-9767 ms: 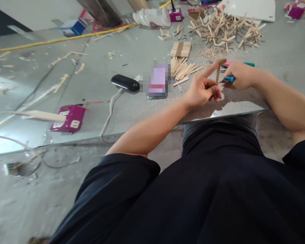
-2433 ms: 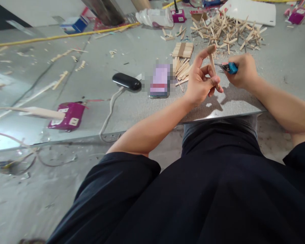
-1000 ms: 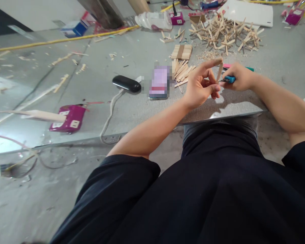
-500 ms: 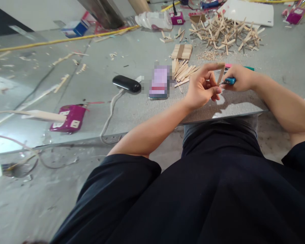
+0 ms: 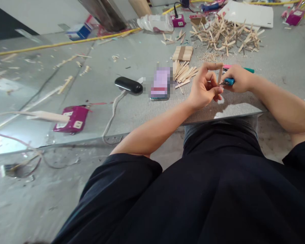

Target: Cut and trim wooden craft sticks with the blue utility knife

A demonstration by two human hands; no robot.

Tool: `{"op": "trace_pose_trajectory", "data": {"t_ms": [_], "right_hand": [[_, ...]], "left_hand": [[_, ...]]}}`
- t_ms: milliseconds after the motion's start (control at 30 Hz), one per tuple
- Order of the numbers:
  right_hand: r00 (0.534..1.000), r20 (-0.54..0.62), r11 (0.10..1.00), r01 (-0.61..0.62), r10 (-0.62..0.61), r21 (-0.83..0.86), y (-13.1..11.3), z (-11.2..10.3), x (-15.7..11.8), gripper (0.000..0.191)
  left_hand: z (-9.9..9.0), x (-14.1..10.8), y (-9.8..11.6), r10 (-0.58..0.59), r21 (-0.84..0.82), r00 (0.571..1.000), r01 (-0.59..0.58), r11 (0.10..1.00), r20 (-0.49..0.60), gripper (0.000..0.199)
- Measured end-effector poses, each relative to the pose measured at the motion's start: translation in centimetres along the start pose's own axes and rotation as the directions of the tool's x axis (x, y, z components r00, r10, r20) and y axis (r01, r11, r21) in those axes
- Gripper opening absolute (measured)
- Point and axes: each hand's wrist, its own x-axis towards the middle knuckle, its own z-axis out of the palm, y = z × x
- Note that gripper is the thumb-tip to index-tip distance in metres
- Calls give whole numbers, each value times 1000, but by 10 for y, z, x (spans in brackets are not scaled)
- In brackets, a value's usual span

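Note:
Between the index finger and thumb of my left hand a flat wooden craft stick is pinched, held nearly upright. My right hand is closed around a blue-handled utility knife, its tip at the lower part of the stick. Whether the blade bites into the wood cannot be made out. Pink and green items lie partly hidden behind my right hand. Loose craft sticks are spread just left of my left hand, with a banded bundle of sticks behind them.
A pile of cut or crossed sticks lies at the back, with wood crumbs in front. Left of my hands are a phone and a black oblong case. A purple power socket with cables sits near the table's left front edge.
The view has shifted slightly. The stick stands a little more upright, and the knife has moved slightly left against it. Both hands keep their hold.

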Motion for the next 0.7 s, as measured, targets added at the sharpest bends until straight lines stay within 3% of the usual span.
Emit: {"op": "trace_pose_trajectory", "data": {"t_ms": [133,300,500,700], "right_hand": [[999,2,995,-41,41,-86,-5,-2,2,35],[983,-156,979,-121,95,-165,-7,3,4,30],[919,-335,934,-288,207,-213,-21,7,5,34],[921,-332,939,-280,204,-199,-20,5,4,39]], "left_hand": [[1,2,4,-37,-62,999,35,997,-35,67],[2,5,7,-97,-118,991,87,989,-88,70],[2,8,14,-103,-174,986,79,981,-131,70],[0,9,16,-116,-187,982,88,978,-148,73]]}}
